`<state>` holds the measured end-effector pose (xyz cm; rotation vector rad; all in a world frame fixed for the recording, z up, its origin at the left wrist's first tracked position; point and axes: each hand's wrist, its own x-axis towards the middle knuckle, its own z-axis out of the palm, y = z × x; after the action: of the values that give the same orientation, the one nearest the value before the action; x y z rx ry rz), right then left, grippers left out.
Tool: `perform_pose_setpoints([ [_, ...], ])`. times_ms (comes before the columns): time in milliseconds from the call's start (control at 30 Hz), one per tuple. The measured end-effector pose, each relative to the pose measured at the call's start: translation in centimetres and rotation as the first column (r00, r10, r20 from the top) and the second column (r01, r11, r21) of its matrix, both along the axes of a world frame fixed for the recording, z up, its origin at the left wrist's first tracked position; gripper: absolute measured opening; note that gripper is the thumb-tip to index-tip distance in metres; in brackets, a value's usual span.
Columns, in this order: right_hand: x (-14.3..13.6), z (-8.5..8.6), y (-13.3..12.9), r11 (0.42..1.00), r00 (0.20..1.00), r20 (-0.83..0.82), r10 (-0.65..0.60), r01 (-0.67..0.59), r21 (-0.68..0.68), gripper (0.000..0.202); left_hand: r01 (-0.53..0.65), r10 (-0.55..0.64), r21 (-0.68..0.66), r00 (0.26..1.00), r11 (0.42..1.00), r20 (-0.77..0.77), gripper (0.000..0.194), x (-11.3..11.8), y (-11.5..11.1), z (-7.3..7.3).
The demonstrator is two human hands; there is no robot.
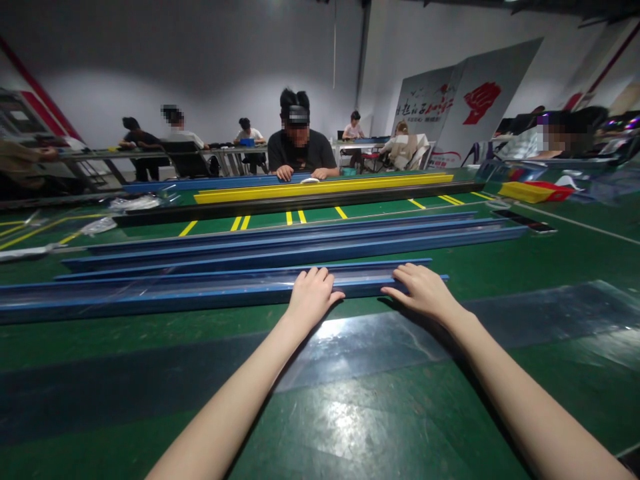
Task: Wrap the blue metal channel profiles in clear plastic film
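A long blue channel strip (200, 285) lies across the green table, its right end just past my right hand. My left hand (313, 293) grips it with fingers over the top and thumb along the near side. Near the strip's right end, my right hand (420, 287) holds it the same way, fingers over the far edge and thumb on the near side. Between my forearms and beyond them on both sides, a clear plastic sheet (370, 343) lies flat on the table, nearer to me than the strip.
More blue strips (280, 247) lie just beyond. Farther off are a black strip (310, 205), a yellow strip (325, 189) and a person (300, 150) facing me. A phone (540, 227) and a yellow tray (525, 192) are at the right, plastic bags (135, 202) at the left.
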<state>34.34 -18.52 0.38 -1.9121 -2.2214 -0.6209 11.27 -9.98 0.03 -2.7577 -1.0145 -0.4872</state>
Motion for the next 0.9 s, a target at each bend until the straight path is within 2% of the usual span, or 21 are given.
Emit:
perform_pose_setpoints([
  [200,-1.8,-1.0,0.7,0.998,0.999,-0.026,0.047,-0.048,-0.032,0.035,0.012,-0.012,0.010,1.000,1.000,-0.003,0.029,0.0,0.0,0.0],
  [900,-1.5,-1.2,0.8,0.997,0.991,-0.121,0.062,-0.069,-0.047,0.040,0.001,-0.001,-0.009,1.000,1.000,-0.018,0.031,-0.1,0.0,0.1],
])
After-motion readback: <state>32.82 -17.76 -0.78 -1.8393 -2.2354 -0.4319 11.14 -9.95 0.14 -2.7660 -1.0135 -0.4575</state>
